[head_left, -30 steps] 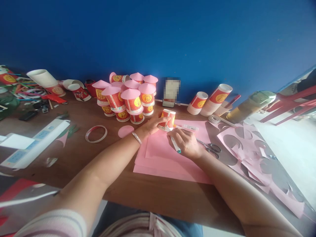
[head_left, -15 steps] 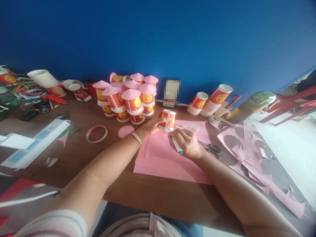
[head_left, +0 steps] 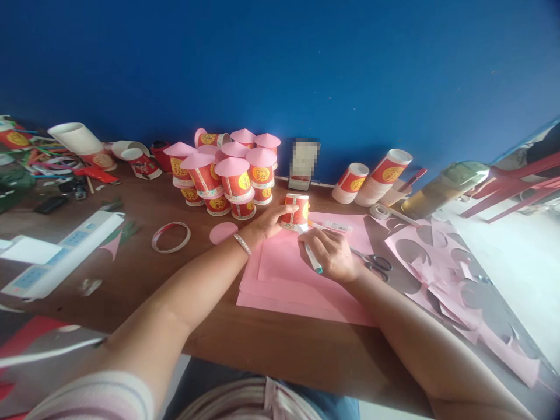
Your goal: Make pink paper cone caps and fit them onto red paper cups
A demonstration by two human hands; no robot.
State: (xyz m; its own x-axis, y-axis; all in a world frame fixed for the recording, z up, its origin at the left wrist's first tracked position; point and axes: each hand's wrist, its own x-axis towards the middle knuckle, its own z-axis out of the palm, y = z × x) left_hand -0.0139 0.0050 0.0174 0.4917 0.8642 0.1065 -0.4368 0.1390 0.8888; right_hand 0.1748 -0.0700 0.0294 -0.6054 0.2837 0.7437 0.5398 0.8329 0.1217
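A red paper cup (head_left: 299,209) with its rim downward is gripped by my left hand (head_left: 273,221), thumb across its side. My right hand (head_left: 330,251) is closed around a white marker pen (head_left: 312,257) with a teal end, and the pen's tip is at the cup's lower rim. I cannot tell whether the tip touches it. Under both hands lie pink paper sheets (head_left: 306,297). A second white marker (head_left: 338,226) and scissors (head_left: 380,263) lie beside my right hand. A pink paper disc (head_left: 223,233) is near my left wrist.
Several cups with pink cone tops (head_left: 231,175) are grouped behind my left hand. Stacked cups (head_left: 385,175) and a bottle (head_left: 441,189) stand at back right. Cut pink scraps (head_left: 459,291) cover the right side. A tape roll (head_left: 171,238) and power strip (head_left: 65,254) lie left.
The cup has turned in my left hand, so its pale seam sits further left. My right hand with the marker stays in nearly the same place.
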